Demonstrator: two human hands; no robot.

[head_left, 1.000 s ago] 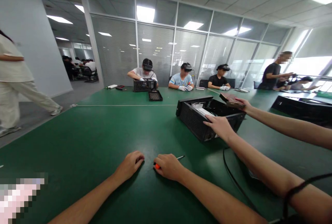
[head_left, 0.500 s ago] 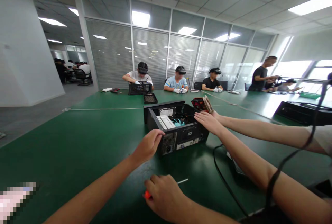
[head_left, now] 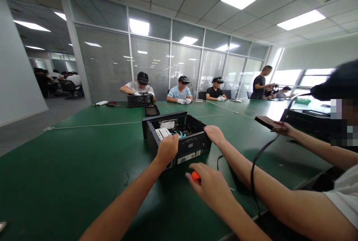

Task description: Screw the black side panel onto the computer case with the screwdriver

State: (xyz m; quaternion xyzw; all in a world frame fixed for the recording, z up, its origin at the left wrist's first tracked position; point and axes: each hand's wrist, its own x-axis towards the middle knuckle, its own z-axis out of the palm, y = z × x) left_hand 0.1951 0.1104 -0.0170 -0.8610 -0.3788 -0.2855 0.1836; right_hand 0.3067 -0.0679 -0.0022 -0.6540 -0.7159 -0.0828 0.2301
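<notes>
A black desktop computer case (head_left: 192, 140) lies on its side with its top open. A white-labelled unit (head_left: 162, 133) and a light-blue fan (head_left: 179, 133) show inside. My left hand (head_left: 167, 149) is closed on the near rim of the case, toward its left. In front of the case, my right hand (head_left: 209, 181) is wrapped around a screwdriver (head_left: 196, 176) with an orange handle; its thin shaft points away to the right. A co-worker's hand (head_left: 214, 135) rests on the right rim, and their other hand (head_left: 283, 128) holds a dark flat box-shaped part (head_left: 267, 122).
The co-worker sits close on my right, arms reaching across. A black cable (head_left: 256, 166) hangs in front of them. Across the green table (head_left: 84, 166), another person works on a second case (head_left: 139, 100), with a dark panel (head_left: 151, 110) beside it. More black hardware (head_left: 310, 121) lies at right.
The co-worker has drawn the red-and-black part away from the case to the right. My left hand has shifted along the rim; my right hand with the screwdriver has risen toward the case.
</notes>
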